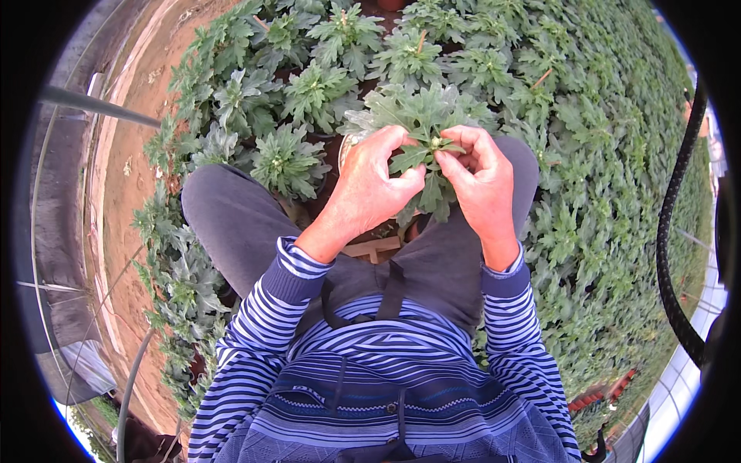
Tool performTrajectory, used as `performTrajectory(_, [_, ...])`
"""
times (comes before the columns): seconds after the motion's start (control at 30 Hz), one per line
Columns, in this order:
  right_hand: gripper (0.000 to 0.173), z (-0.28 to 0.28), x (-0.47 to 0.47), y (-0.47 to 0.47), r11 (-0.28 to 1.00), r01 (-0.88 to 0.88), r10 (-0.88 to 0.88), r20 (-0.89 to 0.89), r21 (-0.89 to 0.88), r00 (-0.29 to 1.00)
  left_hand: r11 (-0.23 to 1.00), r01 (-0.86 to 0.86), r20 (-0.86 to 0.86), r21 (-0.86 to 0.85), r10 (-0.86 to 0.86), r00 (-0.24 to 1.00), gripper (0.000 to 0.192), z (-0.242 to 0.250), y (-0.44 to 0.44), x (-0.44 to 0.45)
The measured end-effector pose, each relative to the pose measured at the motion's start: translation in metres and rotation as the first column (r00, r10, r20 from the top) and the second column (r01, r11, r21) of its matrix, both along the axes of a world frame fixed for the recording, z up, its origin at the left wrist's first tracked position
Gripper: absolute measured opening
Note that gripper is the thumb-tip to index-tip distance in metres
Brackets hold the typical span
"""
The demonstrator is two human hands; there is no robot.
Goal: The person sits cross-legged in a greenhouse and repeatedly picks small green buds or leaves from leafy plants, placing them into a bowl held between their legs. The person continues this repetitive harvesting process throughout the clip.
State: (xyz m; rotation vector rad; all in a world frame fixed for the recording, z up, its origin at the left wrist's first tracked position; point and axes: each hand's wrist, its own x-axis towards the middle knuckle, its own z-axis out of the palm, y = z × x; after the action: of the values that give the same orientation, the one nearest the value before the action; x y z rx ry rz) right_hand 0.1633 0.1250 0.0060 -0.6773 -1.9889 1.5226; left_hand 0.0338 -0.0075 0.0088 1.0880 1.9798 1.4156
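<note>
A leafy potted plant, most likely a chrysanthemum (425,110), stands between my knees with a small pale green bud cluster (435,142) at its top. My left hand (376,182) curls around the left side of the crown, a leaf (410,160) lying between its thumb and forefinger. The forefinger's tip is partly hidden by leaves. From the right, my right hand (483,179) pinches a small leaf (453,149) beside the buds between thumb and forefinger. Part of a pale pot rim (346,151) shows behind my left hand.
Similar budded plants (283,159) crowd in front and to the left, and a dense bed of them (608,173) fills the right. Thin sticks (542,78) stand among some. A bare soil path (145,144) and a metal pole (104,107) lie left. A black cord (671,214) hangs right.
</note>
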Motion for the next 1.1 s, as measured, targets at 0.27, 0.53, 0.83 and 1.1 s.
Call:
performTrajectory(0.27, [0.013, 0.005, 0.006, 0.004, 0.991, -0.015, -0.004, 0.146, 0.130, 0.989, 0.995, -0.060, 0.349, 0.083, 0.028, 0.937, 0.021, -0.005, -0.008, -0.006])
performTrajectory(0.53, [0.005, 0.002, 0.030, 0.007, 0.995, -0.020, 0.035, 0.150, -0.097, 0.988, 0.935, -0.310, 0.427, 0.171, 0.213, 0.879, 0.011, -0.008, -0.063, -0.023])
performTrajectory(0.83, [0.026, -0.052, 0.055, -0.051, 0.815, -0.058, 0.320, 0.364, -0.577, 0.875, 0.970, -0.143, 0.346, -0.197, 0.205, 0.915, 0.026, -0.108, -0.063, -0.015])
performTrajectory(1.1, [0.027, -0.077, 0.031, -0.066, 0.458, 0.197, -0.261, 0.081, -0.867, 0.962, 0.951, -0.279, 0.622, -0.133, 0.299, 0.724, 0.032, -0.093, -0.041, -0.020])
